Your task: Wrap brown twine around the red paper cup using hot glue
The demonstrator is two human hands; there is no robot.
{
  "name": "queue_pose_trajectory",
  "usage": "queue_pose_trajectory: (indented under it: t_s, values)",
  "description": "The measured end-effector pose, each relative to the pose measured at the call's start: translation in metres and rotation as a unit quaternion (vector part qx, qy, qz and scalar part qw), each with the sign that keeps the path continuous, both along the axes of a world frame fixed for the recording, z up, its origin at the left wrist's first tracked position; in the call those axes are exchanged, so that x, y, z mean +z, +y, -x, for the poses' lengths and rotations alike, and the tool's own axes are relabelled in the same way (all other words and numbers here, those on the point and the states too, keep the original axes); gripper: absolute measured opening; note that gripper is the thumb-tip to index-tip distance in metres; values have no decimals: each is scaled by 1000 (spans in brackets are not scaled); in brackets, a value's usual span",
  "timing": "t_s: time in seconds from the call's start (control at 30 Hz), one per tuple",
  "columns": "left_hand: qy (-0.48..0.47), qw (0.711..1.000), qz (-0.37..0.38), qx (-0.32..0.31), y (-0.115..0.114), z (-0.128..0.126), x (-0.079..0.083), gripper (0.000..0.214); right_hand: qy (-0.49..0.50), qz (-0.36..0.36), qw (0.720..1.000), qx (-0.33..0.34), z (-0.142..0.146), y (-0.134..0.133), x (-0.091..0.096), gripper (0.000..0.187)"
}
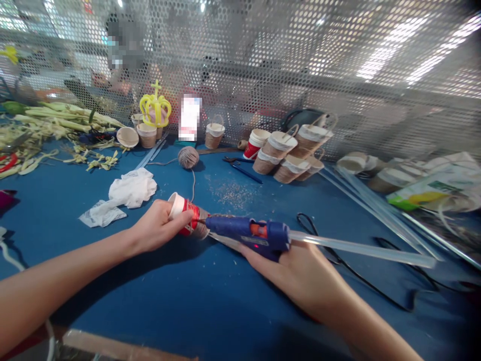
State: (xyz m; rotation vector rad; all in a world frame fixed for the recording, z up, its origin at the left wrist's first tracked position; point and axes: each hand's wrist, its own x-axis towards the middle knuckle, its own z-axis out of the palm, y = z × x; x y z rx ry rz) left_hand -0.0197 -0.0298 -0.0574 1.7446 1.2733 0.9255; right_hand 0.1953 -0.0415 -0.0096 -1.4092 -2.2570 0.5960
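We see the left hand (158, 228) wrapped round a red-and-white cup (185, 213) that lies on its side on the blue bench (180, 311). The right hand (296, 271) is clamped on a blue glue gun (248, 231) whose nozzle touches the cup; the grip is hidden in the palm, and we cannot make out the trigger finger. A clear glue stick (361, 248) juts from the gun's rear. Beyond the cup lies a ball of twine (188, 157); left of the cup, a crumpled white cloth (131, 190). What stands behind the mesh screen (338, 60) is blurred.
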Motion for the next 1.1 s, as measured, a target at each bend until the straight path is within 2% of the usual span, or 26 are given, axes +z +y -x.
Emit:
queue_pose_trajectory:
  t_s: [0.2,0.37,0.9,1.0,1.1]
  values:
    - [-7,998,50,29,1,-1,1,35,-11,-21,1000,-14,2,-4,-1,11]
    - [-20,996,82,32,2,-3,4,36,-31,-43,999,12,0,-5,-5,11]
    - [-11,997,68,32,3,-3,4,30,-31,-44,998,46,2,-7,-5,14]
    - [-10,997,66,35,3,-2,3,32,-21,-8,1000,9,2,-6,-2,11]
    - [-15,998,60,28,4,-1,0,35,33,104,993,-52,-2,-2,2,15]
